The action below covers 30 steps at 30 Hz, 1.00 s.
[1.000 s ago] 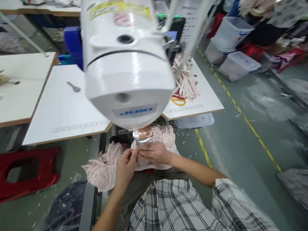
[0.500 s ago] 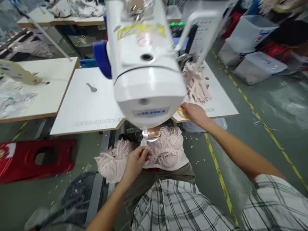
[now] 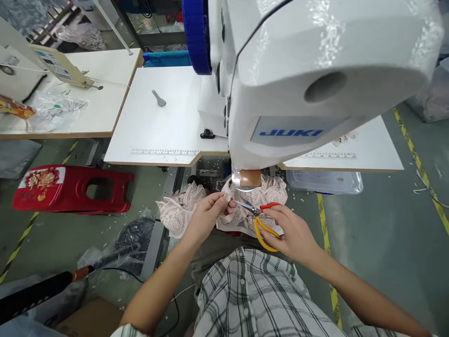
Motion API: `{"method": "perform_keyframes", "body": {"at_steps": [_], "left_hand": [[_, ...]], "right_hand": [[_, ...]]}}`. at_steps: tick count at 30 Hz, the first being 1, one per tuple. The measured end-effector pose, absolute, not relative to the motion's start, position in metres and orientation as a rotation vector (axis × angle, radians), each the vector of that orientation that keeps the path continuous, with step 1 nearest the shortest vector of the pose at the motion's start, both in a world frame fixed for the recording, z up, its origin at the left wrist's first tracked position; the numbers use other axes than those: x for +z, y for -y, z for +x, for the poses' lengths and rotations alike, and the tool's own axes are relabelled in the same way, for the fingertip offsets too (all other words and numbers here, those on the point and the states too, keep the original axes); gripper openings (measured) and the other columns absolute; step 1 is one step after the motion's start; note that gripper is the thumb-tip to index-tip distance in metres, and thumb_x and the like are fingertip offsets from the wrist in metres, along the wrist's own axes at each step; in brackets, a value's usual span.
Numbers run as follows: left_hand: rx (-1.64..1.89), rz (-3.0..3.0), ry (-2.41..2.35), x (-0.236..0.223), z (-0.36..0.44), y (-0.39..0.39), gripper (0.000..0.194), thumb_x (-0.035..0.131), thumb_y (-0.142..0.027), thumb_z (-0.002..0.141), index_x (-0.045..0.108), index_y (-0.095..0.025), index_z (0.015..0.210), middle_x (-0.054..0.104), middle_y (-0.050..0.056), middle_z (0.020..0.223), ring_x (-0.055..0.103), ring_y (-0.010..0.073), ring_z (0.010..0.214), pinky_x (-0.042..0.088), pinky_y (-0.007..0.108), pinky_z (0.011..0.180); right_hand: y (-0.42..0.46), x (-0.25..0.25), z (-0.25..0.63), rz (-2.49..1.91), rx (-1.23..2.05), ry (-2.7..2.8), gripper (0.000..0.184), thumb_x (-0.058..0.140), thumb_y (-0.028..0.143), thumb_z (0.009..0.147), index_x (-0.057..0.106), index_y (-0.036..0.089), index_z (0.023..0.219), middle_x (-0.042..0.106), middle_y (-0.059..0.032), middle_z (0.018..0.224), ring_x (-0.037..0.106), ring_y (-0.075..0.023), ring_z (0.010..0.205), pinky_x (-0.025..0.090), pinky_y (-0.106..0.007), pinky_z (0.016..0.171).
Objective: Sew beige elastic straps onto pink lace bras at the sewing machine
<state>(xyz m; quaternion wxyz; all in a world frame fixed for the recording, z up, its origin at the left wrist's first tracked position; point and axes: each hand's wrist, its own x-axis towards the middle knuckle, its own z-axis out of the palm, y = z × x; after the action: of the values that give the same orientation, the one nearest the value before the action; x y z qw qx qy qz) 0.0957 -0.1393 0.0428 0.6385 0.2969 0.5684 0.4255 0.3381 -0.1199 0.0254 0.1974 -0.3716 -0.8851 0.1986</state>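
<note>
My right hand (image 3: 291,231) grips scissors (image 3: 257,211) with one red and one yellow handle loop. Their blades are parted and point left toward my left hand (image 3: 210,210), which pinches a pale pink edge of a lace bra (image 3: 228,192). That bra belongs to a heap of pale pink bras (image 3: 273,189) lying below the sewing head, over my lap. More lace bras (image 3: 182,210) are bunched to the left, beside my left wrist. Whether the blades touch the fabric I cannot tell.
A large white sewing machine (image 3: 315,70) with a blue handwheel (image 3: 196,35) looms close above my hands. The white table (image 3: 157,126) has a ruler strip along its front. A red stool (image 3: 73,189) lies on the left floor; a clear plastic lid (image 3: 324,181) sits at right.
My right hand has brought the scissors from the right tabletop down beside my left hand. My left hand now lifts a bra edge. The view has shifted closer to the machine.
</note>
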Motion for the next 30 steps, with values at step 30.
{"method": "perform_keyframes", "body": {"at_steps": [30], "left_hand": [[0.682,1.157,-1.516,0.049,0.078,0.134,0.030,0.044,-0.039,0.094,0.061,-0.019,0.078,0.060,-0.001,0.070,0.048,0.0126,0.059,0.038,0.024,0.056]], "right_hand": [[0.116,-0.003,0.301,-1.096,1.131,2.137,0.032,0.064,0.030,0.081,0.062,0.023,0.112,0.072,-0.0092,0.107,0.070,-0.0234,0.092,0.058,-0.035,0.074]]}}
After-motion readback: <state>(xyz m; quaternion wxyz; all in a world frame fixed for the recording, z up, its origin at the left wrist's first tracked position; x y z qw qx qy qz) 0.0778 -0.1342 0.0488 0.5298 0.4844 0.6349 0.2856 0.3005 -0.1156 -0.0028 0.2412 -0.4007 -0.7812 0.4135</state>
